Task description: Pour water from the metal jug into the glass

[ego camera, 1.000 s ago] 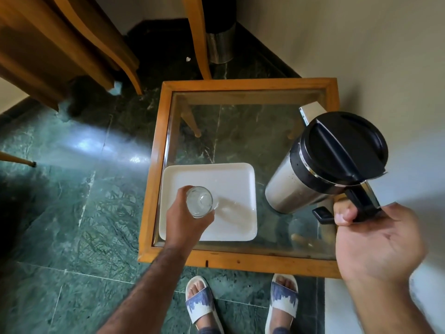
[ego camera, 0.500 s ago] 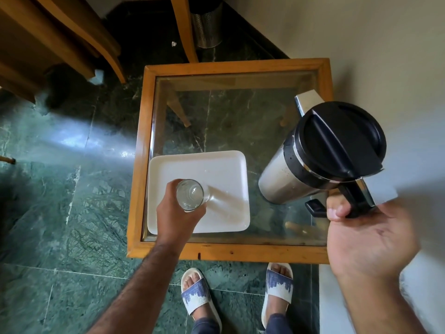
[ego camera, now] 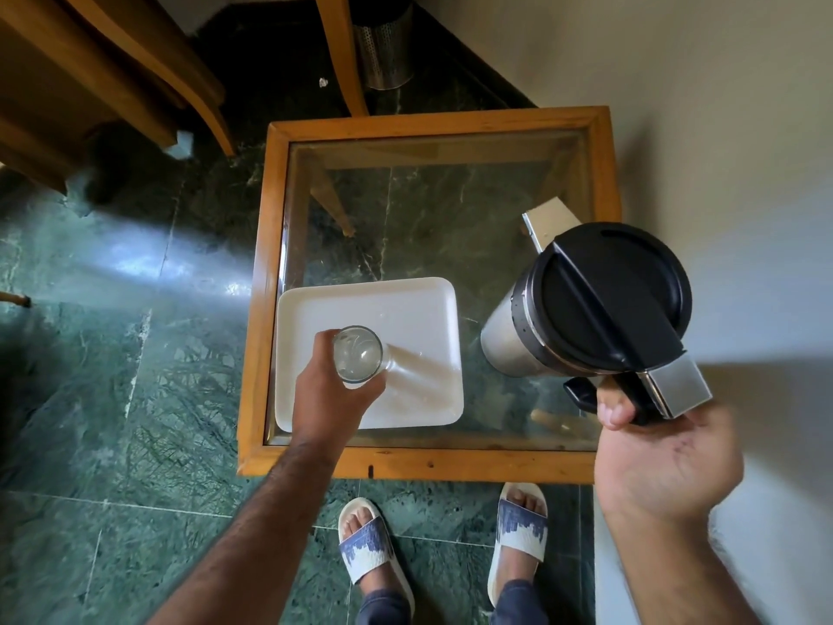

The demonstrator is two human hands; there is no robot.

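Note:
A clear glass [ego camera: 358, 359] is held upright over the white tray [ego camera: 405, 309], with my left hand [ego camera: 331, 396] wrapped around its side. The metal jug [ego camera: 586, 309] has a steel body and a black lid. It hangs above the right part of the glass-topped table [ego camera: 432, 124], gripped at its black handle by my right hand [ego camera: 662, 448]. The jug is to the right of the glass, apart from it, and its spout points away from me. No water stream shows.
The table has a wooden frame and stands against a wall on the right. Wooden chairs [ego camera: 112, 74] and a perforated steel bin [ego camera: 383, 42] stand beyond it on the green marble floor. My feet in sandals [ego camera: 369, 539] are at the table's near edge.
The view has shifted, so the table sits lower and more to the right in frame. Both hands keep their grips; the jug has come slightly nearer and more upright.

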